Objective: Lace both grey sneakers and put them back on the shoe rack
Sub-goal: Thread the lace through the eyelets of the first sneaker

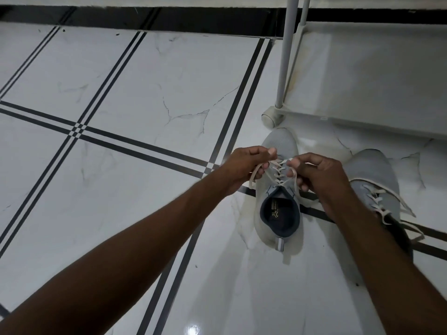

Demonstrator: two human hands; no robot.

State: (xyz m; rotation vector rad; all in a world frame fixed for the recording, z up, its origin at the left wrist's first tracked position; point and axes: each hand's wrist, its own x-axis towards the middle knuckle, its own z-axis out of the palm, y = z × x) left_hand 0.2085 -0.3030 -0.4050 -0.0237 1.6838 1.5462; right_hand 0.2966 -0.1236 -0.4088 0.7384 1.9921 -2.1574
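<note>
A grey sneaker [278, 209] with a dark blue lining stands on the floor, toe pointing away from me. Its cream lace [278, 170] crosses the eyelets. My left hand [246, 165] pinches one lace end at the left of the upper eyelets, the loose tail hanging below the fingers. My right hand [316, 170] pinches the other lace end at the right. A second grey sneaker [377, 187] lies to the right, partly hidden by my right forearm, its lace [396, 206] loose and trailing on the floor.
A white shoe rack [362, 76] stands at the upper right, its round foot [271, 118] just beyond the first sneaker's toe. The floor is glossy white tile [145, 93] with dark stripes. A black skirting band [145, 18] runs along the far wall.
</note>
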